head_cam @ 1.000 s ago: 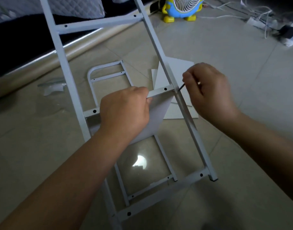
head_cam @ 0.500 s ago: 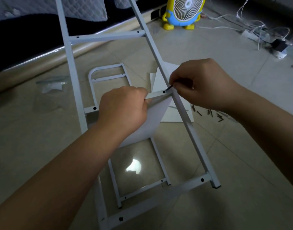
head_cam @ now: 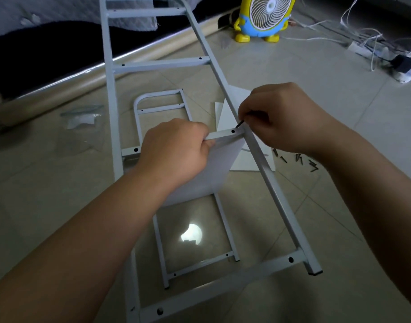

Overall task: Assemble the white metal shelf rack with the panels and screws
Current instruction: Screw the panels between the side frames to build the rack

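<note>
A person's left hand [head_cam: 176, 152] clenches a white panel [head_cam: 213, 166] against the middle crossbar [head_cam: 225, 134] of a raised white frame [head_cam: 265, 164]. The right hand [head_cam: 283, 117] pinches a dark screw [head_cam: 240, 123] (tip just above the crossbar's right hole). Spare screws [head_cam: 300, 159] lie on the floor, right.

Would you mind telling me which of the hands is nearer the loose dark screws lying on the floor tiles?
Right. The right hand sits just above the dark screws; the left hand is farther left.
</note>
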Motion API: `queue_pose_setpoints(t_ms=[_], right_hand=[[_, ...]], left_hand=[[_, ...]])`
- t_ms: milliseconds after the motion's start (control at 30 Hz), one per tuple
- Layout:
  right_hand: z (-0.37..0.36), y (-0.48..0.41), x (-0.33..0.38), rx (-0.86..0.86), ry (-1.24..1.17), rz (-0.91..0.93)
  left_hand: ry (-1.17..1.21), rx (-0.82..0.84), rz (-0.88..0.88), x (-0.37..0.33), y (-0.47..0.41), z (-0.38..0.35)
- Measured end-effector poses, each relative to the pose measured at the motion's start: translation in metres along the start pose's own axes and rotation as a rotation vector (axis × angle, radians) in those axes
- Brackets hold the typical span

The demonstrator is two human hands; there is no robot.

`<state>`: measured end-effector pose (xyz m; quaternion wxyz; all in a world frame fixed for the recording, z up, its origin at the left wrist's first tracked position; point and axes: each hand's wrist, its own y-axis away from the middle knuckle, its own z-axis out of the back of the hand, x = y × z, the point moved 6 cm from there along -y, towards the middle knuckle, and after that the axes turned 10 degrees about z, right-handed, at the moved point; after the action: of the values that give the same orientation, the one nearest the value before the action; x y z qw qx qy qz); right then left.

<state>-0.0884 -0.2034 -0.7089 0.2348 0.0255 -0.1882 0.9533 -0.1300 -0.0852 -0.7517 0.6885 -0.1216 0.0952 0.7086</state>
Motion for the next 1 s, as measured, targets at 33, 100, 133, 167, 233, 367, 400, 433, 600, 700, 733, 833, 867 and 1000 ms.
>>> queue_pose_setpoints(t_ms=[33,100,133,167,233,367,400,433,600,700,733,833,867,1000], right_hand=[[0.000,0.001,0.000,-0.009,0.001,-0.002],[-0.001,0.001,0.000,0.002,-0.011,0.007],[-0.001,0.001,0.001,0.013,-0.018,0.013],[-0.002,0.000,0.001,0.024,-0.019,0.019],[-0.003,-0.002,0.003,0.036,-0.017,0.031],[-0.002,-0.003,0.005,0.024,-0.039,0.050],[-0.003,-0.003,0.005,0.031,-0.042,0.050],[-0.003,-0.004,0.004,0.038,-0.040,0.054],[-0.002,-0.004,0.002,0.058,-0.029,0.068],[-0.001,-0.003,0.005,0.111,-0.035,0.107],[-0.001,-0.003,0.007,0.127,-0.026,0.125],[-0.003,-0.005,0.013,0.146,0.002,0.143],[-0.004,-0.006,0.015,0.161,-0.002,0.148],[-0.008,-0.008,0.016,0.205,0.022,0.151]], left_hand=[[-0.005,0.000,-0.002,0.000,0.000,0.000],[-0.020,-0.009,0.000,0.000,0.000,0.001],[-0.028,-0.014,0.001,0.000,0.001,0.001],[-0.034,-0.020,0.002,0.000,0.002,0.001],[-0.038,-0.031,-0.001,-0.001,0.004,0.001],[-0.042,-0.040,-0.005,-0.001,0.004,0.002],[-0.046,-0.043,-0.005,-0.001,0.004,0.002],[-0.053,-0.045,-0.008,-0.001,0.003,0.002],[-0.071,-0.034,-0.011,-0.002,0.005,0.001],[-0.076,-0.034,-0.012,-0.003,0.006,0.000],[-0.072,-0.037,-0.010,-0.002,0.005,0.000],[-0.056,-0.036,-0.003,-0.002,0.004,0.001],[-0.054,-0.039,-0.004,-0.002,0.004,0.001],[-0.064,-0.044,-0.009,-0.002,0.004,0.002]])
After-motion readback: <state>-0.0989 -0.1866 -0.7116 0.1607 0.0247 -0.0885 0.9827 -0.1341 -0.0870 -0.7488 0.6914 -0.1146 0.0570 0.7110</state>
